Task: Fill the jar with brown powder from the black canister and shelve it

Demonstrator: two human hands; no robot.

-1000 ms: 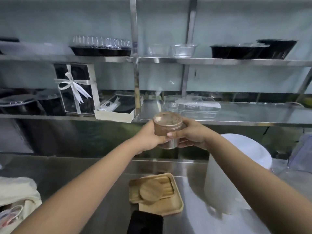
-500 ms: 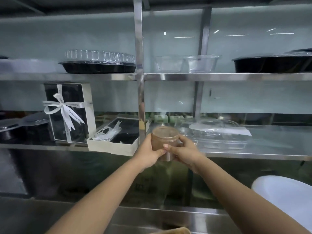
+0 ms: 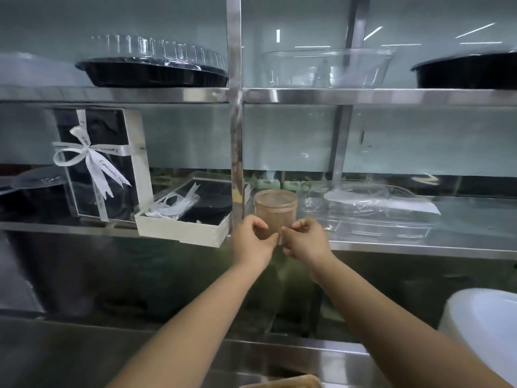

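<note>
The clear jar (image 3: pixel 275 210), full of brown powder and closed with a clear lid, stands upright at the front edge of the lower steel shelf (image 3: pixel 405 247), just right of the upright post (image 3: pixel 236 152). My left hand (image 3: pixel 251 240) curls against the jar's lower left side. On the lower right side, my right hand (image 3: pixel 303 242) pinches the jar, and the fingertips of both hands hide its base. The black canister is out of view.
A cream box with ribbon (image 3: pixel 184 219) overhangs the shelf edge just left of the post. Clear plastic trays (image 3: pixel 366 217) lie right of the jar. A ribboned gift box (image 3: pixel 98 163) stands further left. A white tub (image 3: pixel 484 326) sits at lower right. Black trays and clear bowls fill the upper shelf.
Both hands have carried the jar up and forward from above the counter to the lower shelf's front edge. My view has tilted up, so the wooden tray has almost left the frame.
</note>
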